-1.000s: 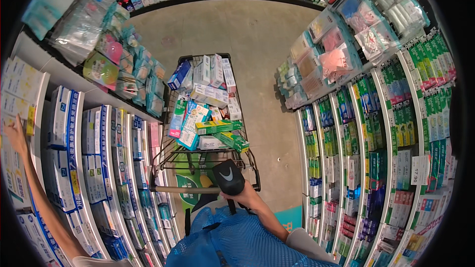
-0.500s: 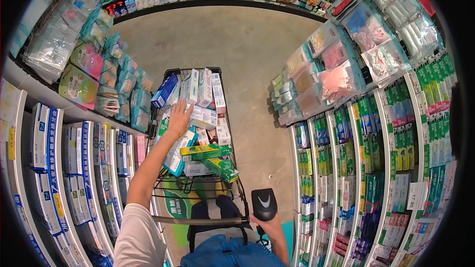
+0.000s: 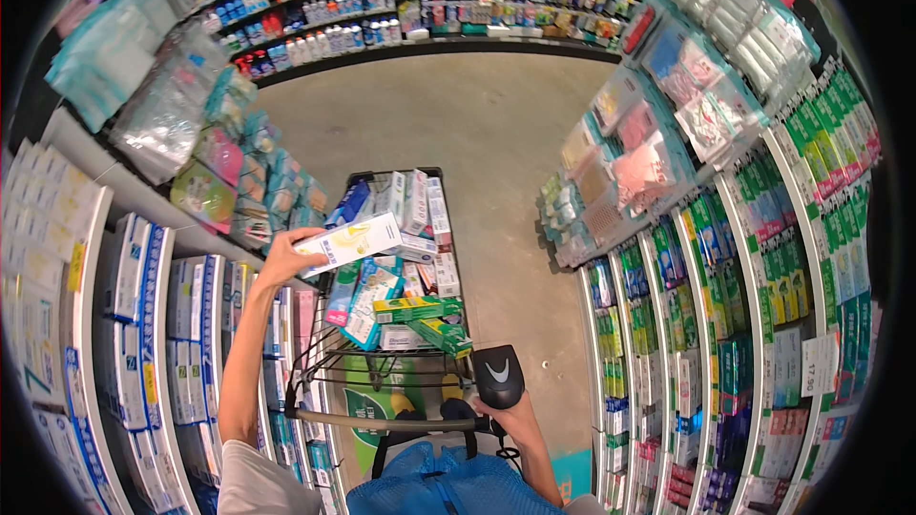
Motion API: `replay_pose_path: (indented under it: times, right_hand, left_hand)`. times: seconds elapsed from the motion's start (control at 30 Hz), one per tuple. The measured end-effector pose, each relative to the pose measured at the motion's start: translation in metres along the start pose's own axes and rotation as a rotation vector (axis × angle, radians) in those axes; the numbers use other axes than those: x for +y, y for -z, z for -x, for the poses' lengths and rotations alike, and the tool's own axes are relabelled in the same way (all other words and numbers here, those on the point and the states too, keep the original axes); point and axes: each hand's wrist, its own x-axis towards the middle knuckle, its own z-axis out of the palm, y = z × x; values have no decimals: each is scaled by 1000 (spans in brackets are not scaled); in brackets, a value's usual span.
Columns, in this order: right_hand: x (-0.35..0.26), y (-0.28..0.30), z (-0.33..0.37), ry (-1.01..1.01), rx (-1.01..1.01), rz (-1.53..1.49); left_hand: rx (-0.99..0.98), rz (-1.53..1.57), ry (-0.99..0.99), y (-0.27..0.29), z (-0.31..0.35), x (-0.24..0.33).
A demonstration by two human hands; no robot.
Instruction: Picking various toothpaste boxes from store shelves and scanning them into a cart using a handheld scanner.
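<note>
My left hand (image 3: pixel 283 259) grips one end of a white toothpaste box (image 3: pixel 358 238) with yellow print, tilted above the left side of a black wire shopping cart (image 3: pixel 439 173). In my right hand (image 3: pixel 510 419) is a black handheld barcode scanner (image 3: pixel 500 378), just right of the cart handle (image 3: pixel 386 420). Below the lifted box, the cart holds a loose pile of cartons: a teal and white box (image 3: pixel 370 303), green and yellow boxes (image 3: pixel 408 309), a dark blue box (image 3: pixel 349 202) and several white ones. The lifted box hides part of the pile.
Shelves of boxed goods (image 3: pixel 143 267) line my left, close to the cart. On the right stand shelves of green toothpaste boxes (image 3: pixel 706 296), with hanging packets (image 3: pixel 637 172) jutting out above. Bottles (image 3: pixel 334 38) fill a shelf across the far end of the floor (image 3: pixel 439 105).
My left hand was lying open on the cartons; now it has lifted the white toothpaste box and moved left. The cart appears lower in view. My right hand still holds the scanner.
</note>
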Motion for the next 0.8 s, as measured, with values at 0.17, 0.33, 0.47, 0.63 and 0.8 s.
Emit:
replay_pose_path:
  times: [0.17, 0.33, 0.47, 0.63, 0.8]
  right_hand:
    - [-44, -36, -12, 134, -223, 96]
    - [-71, -60, -8, 224, -454, 18]
    - [-85, -78, -4, -107, -743, -343]
    - [-86, -87, -5, -181, -796, -349]
    - [-77, -95, 7, -251, -708, -425]
  left_hand:
    - [112, 173, -35, 28, 82, 54]
    - [410, -137, -92, -16, 159, 89]
    - [577, -736, -554, -49, 218, 90]
    - [596, -777, -632, -71, 247, 81]
    - [682, -768, -592, -60, 282, 89]
